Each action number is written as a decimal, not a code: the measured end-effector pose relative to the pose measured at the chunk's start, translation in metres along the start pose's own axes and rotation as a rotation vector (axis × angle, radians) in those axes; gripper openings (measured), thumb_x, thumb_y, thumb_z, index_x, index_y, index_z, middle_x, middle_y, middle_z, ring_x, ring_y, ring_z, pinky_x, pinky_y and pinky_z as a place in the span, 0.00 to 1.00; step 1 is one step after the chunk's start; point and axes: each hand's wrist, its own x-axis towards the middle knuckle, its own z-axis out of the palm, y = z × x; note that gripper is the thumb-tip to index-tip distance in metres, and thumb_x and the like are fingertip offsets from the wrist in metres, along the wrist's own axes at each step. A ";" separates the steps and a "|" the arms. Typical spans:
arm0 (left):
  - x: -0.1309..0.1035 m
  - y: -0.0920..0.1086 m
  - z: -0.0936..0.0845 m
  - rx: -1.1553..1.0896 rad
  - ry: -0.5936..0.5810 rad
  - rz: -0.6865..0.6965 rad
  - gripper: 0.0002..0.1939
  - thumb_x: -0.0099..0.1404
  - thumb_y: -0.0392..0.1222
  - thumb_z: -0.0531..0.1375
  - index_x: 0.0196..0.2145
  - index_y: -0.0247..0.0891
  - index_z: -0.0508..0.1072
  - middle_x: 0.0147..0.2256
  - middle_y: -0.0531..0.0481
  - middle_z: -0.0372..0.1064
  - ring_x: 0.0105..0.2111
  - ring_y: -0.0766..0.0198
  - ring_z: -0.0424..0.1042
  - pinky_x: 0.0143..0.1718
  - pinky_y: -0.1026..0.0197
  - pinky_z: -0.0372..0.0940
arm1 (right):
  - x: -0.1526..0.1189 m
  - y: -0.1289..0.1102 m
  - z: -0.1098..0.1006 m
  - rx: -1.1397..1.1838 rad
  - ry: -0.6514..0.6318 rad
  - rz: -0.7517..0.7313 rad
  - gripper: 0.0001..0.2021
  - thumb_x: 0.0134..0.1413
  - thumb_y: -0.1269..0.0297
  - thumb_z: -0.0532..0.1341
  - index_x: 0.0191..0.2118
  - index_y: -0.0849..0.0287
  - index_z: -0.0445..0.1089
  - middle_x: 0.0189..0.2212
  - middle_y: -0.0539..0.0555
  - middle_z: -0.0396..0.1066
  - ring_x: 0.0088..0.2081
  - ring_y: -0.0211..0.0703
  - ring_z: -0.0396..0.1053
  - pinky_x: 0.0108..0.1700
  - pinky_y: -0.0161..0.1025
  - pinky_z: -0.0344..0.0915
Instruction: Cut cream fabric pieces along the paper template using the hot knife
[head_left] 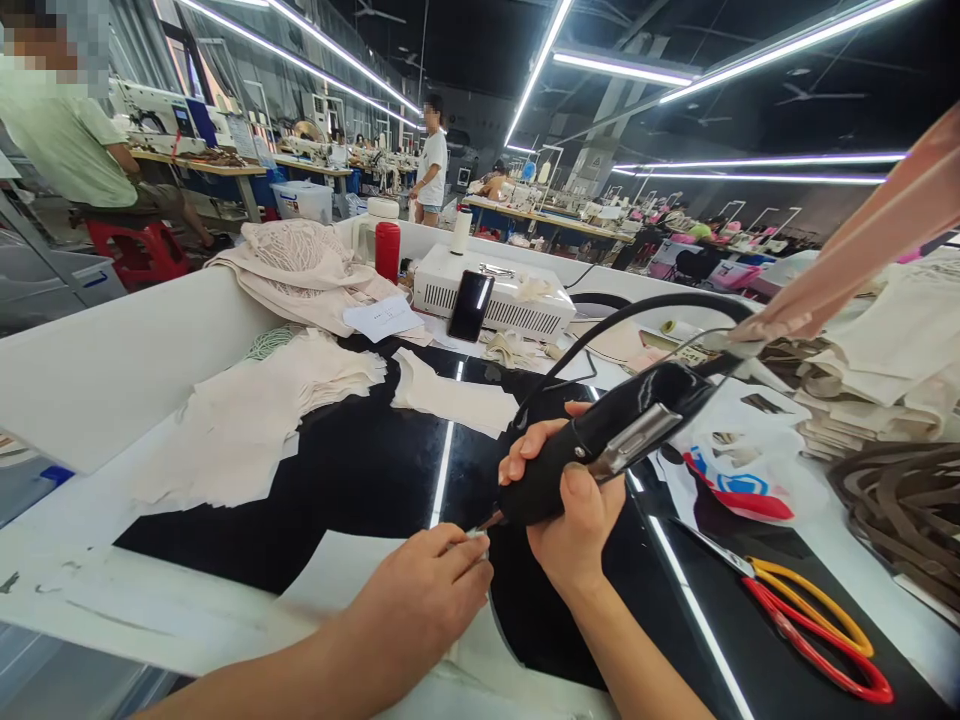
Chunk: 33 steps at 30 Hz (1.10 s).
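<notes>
My right hand (571, 505) grips a black corded hand tool (611, 440), its metal tip pointing down-left toward the glossy black tabletop (360, 470). My left hand (427, 595) rests just below the tip, fingers pinched on something small and shiny at the edge of a pale fabric piece (352, 570); what it pinches is too small to make out. The tool's black cable (645, 305) loops up and to the right.
Stacks of cream fabric pieces (247, 420) lie left; another strip (450, 400) sits centre. Red-and-yellow scissors (814, 625) lie right, near a plastic bag (739, 470) and brown strap bundles (900, 510). A white box with a phone (471, 305) stands behind. Other people work at distant tables.
</notes>
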 end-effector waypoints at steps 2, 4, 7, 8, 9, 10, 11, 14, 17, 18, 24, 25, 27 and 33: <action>0.000 0.000 0.001 -0.002 0.009 0.000 0.09 0.75 0.28 0.55 0.41 0.33 0.75 0.42 0.48 0.76 0.49 0.63 0.74 0.53 0.58 0.65 | -0.001 0.000 0.001 0.011 -0.016 -0.001 0.21 0.57 0.50 0.69 0.52 0.49 0.65 0.31 0.46 0.68 0.25 0.39 0.67 0.26 0.38 0.68; -0.001 0.001 0.005 -0.014 0.034 -0.001 0.07 0.74 0.28 0.56 0.41 0.32 0.75 0.42 0.48 0.76 0.49 0.63 0.74 0.54 0.59 0.65 | -0.003 0.001 0.001 0.027 -0.028 0.008 0.20 0.58 0.51 0.69 0.51 0.49 0.65 0.31 0.46 0.69 0.25 0.39 0.67 0.26 0.38 0.69; -0.002 0.001 0.016 -0.012 0.093 0.010 0.04 0.73 0.30 0.59 0.38 0.33 0.73 0.42 0.47 0.76 0.47 0.64 0.75 0.52 0.60 0.66 | -0.006 0.002 0.000 0.027 -0.014 0.036 0.18 0.60 0.54 0.68 0.52 0.50 0.66 0.31 0.47 0.70 0.26 0.39 0.68 0.28 0.38 0.71; -0.003 0.000 0.020 -0.006 0.105 0.022 0.05 0.73 0.31 0.60 0.37 0.33 0.73 0.42 0.47 0.76 0.46 0.65 0.75 0.50 0.60 0.67 | -0.006 0.002 -0.001 0.023 -0.005 0.041 0.17 0.60 0.55 0.68 0.51 0.50 0.66 0.31 0.47 0.69 0.26 0.39 0.68 0.28 0.38 0.71; -0.002 -0.001 0.023 -0.001 0.111 0.032 0.05 0.73 0.31 0.60 0.36 0.33 0.73 0.40 0.48 0.76 0.45 0.65 0.75 0.48 0.61 0.68 | -0.006 0.002 -0.001 0.017 0.001 0.043 0.17 0.60 0.56 0.68 0.51 0.50 0.67 0.30 0.47 0.69 0.26 0.39 0.68 0.28 0.38 0.72; -0.002 -0.002 0.025 0.005 0.115 0.039 0.06 0.73 0.32 0.60 0.35 0.34 0.73 0.38 0.49 0.76 0.44 0.66 0.76 0.47 0.62 0.68 | -0.006 0.002 -0.002 0.012 0.001 0.044 0.17 0.60 0.56 0.68 0.51 0.51 0.67 0.30 0.48 0.69 0.26 0.39 0.68 0.27 0.38 0.72; -0.001 -0.004 0.027 0.013 0.114 0.041 0.07 0.73 0.32 0.59 0.34 0.34 0.72 0.37 0.49 0.77 0.43 0.67 0.76 0.45 0.63 0.69 | -0.005 0.002 -0.003 0.011 -0.004 0.043 0.17 0.60 0.56 0.69 0.51 0.51 0.68 0.30 0.48 0.70 0.26 0.39 0.68 0.27 0.38 0.72; 0.001 -0.008 0.024 0.033 0.085 0.026 0.08 0.75 0.36 0.59 0.35 0.36 0.73 0.41 0.50 0.78 0.40 0.69 0.76 0.41 0.66 0.70 | -0.001 -0.001 -0.008 -0.035 -0.037 0.032 0.17 0.59 0.56 0.70 0.51 0.50 0.69 0.31 0.49 0.72 0.28 0.41 0.72 0.31 0.40 0.76; 0.002 -0.012 0.018 0.010 0.051 0.009 0.08 0.76 0.38 0.57 0.36 0.37 0.73 0.45 0.52 0.78 0.39 0.70 0.75 0.39 0.66 0.70 | 0.004 -0.009 -0.018 -0.157 -0.057 0.037 0.19 0.55 0.56 0.72 0.50 0.51 0.70 0.35 0.53 0.76 0.33 0.47 0.77 0.36 0.43 0.79; 0.001 -0.013 0.016 0.002 0.053 -0.003 0.08 0.76 0.38 0.57 0.37 0.37 0.72 0.45 0.54 0.78 0.40 0.70 0.75 0.40 0.66 0.70 | 0.005 -0.012 -0.021 -0.195 -0.058 0.050 0.20 0.53 0.56 0.73 0.50 0.51 0.71 0.37 0.54 0.76 0.35 0.49 0.78 0.36 0.43 0.79; -0.008 -0.032 0.005 0.020 -0.021 -0.125 0.07 0.77 0.42 0.58 0.41 0.37 0.72 0.51 0.52 0.76 0.47 0.66 0.75 0.50 0.61 0.71 | 0.004 -0.022 -0.029 -0.301 0.043 0.107 0.21 0.49 0.55 0.76 0.46 0.51 0.70 0.37 0.54 0.76 0.30 0.49 0.77 0.33 0.43 0.79; -0.010 -0.036 0.001 0.026 -0.050 -0.148 0.07 0.77 0.42 0.59 0.42 0.37 0.72 0.53 0.51 0.76 0.48 0.65 0.75 0.51 0.60 0.71 | 0.003 -0.023 -0.027 -0.292 0.062 0.103 0.22 0.49 0.55 0.76 0.46 0.51 0.70 0.36 0.53 0.75 0.29 0.48 0.76 0.32 0.43 0.79; -0.014 -0.042 -0.008 0.018 -0.083 -0.193 0.06 0.76 0.42 0.61 0.46 0.37 0.73 0.54 0.49 0.75 0.50 0.62 0.75 0.52 0.59 0.71 | 0.000 -0.024 -0.022 -0.253 0.076 0.090 0.22 0.50 0.56 0.76 0.47 0.50 0.69 0.35 0.52 0.74 0.28 0.46 0.75 0.32 0.43 0.77; -0.022 -0.048 -0.034 -0.066 -0.050 -0.218 0.13 0.76 0.35 0.57 0.56 0.34 0.71 0.57 0.44 0.73 0.58 0.54 0.71 0.61 0.50 0.69 | -0.005 -0.032 -0.017 -0.118 -0.023 -0.003 0.20 0.56 0.59 0.73 0.51 0.49 0.67 0.33 0.48 0.72 0.28 0.42 0.72 0.32 0.42 0.74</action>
